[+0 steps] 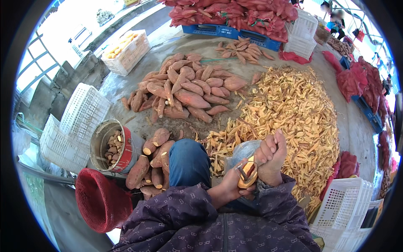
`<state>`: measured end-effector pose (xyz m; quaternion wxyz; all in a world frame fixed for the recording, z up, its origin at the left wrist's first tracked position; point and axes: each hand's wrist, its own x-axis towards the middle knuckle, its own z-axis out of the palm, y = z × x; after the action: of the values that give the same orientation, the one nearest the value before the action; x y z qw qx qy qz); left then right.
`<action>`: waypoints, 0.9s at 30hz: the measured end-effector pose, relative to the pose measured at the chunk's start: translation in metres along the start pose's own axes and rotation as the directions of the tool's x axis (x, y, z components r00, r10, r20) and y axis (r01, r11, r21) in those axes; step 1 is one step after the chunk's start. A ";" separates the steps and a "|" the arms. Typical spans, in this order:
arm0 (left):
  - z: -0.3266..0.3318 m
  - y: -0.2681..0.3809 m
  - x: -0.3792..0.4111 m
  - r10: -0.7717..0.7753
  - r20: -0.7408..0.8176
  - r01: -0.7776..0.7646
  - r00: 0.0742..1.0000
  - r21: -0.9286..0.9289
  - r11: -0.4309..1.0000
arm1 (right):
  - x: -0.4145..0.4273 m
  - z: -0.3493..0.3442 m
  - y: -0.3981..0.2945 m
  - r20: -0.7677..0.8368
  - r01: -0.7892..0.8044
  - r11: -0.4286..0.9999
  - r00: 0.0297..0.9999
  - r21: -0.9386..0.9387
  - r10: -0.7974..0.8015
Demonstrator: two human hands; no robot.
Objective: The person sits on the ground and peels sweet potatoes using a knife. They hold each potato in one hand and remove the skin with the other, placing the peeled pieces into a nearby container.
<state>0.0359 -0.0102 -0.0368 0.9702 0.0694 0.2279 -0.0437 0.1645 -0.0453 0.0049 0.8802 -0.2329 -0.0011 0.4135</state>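
Note:
My left hand (234, 184) holds a partly peeled sweet potato (251, 168), whose orange flesh shows beside strips of reddish skin. Above it, my right hand (271, 154) is closed around the handle of a peeler (244, 173); the peeler's frame lies against the sweet potato. Beyond my knee a large pile of unpeeled sweet potatoes (192, 97) covers the floor. Several with trimmed ends (138, 171) lie left of the knee. A broad heap of peelings (296, 126) spreads to the right of my hands.
At left stand a bucket (127, 148) of cut-off ends and white plastic crates (83, 107). A crate of peeled sweet potatoes (129, 60) is farther back. Red mesh sacks (229, 12) are stacked on blue pallets (207, 30). Another white crate (343, 204) stands at lower right.

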 end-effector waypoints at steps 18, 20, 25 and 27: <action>-0.004 0.002 0.006 -0.006 0.000 0.006 1.000 0.033 0.999 | 0.070 -0.034 -0.021 -0.164 0.155 0.984 0.972 -0.085 -0.167; -0.003 -0.002 0.003 0.016 -0.053 -0.013 0.998 0.055 0.998 | 0.074 -0.044 -0.031 -0.160 0.225 0.961 0.955 -0.160 -0.250; 0.001 -0.003 -0.002 0.043 -0.069 -0.038 0.997 0.074 0.997 | 0.079 -0.061 -0.083 -0.168 0.459 0.858 0.850 -0.230 -0.499; -0.002 0.000 0.002 0.060 -0.068 -0.051 0.996 0.126 0.991 | 0.066 -0.042 -0.083 -0.191 0.441 0.863 0.851 -0.247 -0.489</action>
<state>0.0368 -0.0100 -0.0391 0.9561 0.1376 0.2572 -0.0284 0.2766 -0.0605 -0.0107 0.9204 -0.3597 0.0117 0.1527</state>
